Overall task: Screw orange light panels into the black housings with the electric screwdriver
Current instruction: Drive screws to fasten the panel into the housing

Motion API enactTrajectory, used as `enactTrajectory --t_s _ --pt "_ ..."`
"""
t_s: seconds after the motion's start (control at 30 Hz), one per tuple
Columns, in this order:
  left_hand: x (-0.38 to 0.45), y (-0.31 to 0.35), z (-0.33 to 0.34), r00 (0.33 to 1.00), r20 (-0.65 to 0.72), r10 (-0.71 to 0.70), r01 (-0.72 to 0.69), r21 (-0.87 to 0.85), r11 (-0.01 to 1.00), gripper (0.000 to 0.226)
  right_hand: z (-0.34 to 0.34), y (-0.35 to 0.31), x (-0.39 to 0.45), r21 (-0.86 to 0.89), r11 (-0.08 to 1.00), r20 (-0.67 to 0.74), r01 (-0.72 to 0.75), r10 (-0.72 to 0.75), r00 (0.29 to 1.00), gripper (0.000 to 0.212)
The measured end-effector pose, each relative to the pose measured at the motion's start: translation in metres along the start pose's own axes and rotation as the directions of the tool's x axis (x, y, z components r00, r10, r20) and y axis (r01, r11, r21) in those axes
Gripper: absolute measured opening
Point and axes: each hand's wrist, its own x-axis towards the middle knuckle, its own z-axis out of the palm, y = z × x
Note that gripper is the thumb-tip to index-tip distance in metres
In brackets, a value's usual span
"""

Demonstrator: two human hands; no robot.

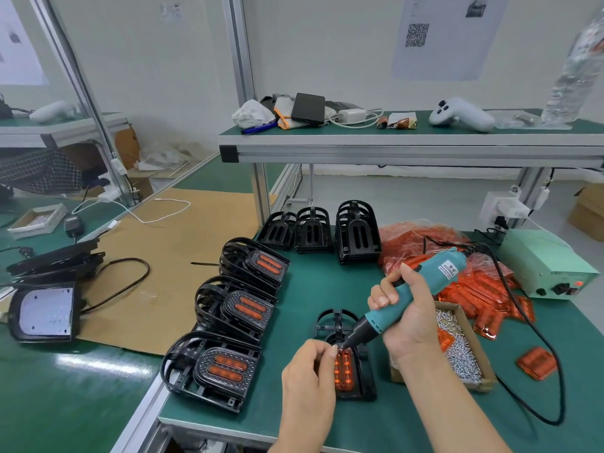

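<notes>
Head view showed my left hand (309,371) pinching something tiny, likely a screw, at the driver (415,295) tip, over the orange panel (343,371) seated in the housing (356,380). My right hand (403,308) gripped the driver tilted; I judged that slant could cross-thread the screw or let the bit skid across the panel. Beside it, the cardboard box (470,338) held loose screws. Farther back, a bag (421,240) held more panels.
</notes>
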Motion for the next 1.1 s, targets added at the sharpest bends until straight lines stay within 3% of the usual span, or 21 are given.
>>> enactTrajectory --t_s 0.17,0.43,0.53,0.73,1.1 --pt "-0.002 -0.008 -0.002 0.996 0.066 0.063 -0.063 -0.014 0.998 0.027 0.001 -0.005 0.003 -0.039 0.999 -0.082 -0.003 0.000 0.997 0.022" --pt "-0.005 -0.032 0.011 0.957 0.067 0.281 -0.286 0.354 0.890 0.023 -0.002 0.006 -0.004 -0.321 0.945 -0.015 0.059 -0.067 0.998 0.028" --pt "-0.006 -0.039 0.018 0.966 0.045 0.256 -0.251 0.424 0.870 0.023 -0.007 0.015 -0.008 -0.407 0.908 0.043 0.100 -0.090 0.995 0.019" --pt "-0.011 -0.046 0.025 0.986 0.017 0.165 -0.157 0.422 0.893 0.021 -0.010 0.027 -0.016 -0.519 0.846 0.142 0.123 -0.056 0.988 0.025" --pt "-0.008 -0.049 0.025 0.975 -0.043 0.219 -0.184 0.402 0.897 0.025 -0.003 0.035 -0.016 -0.637 0.755 0.222 0.153 -0.011 0.975 0.030"
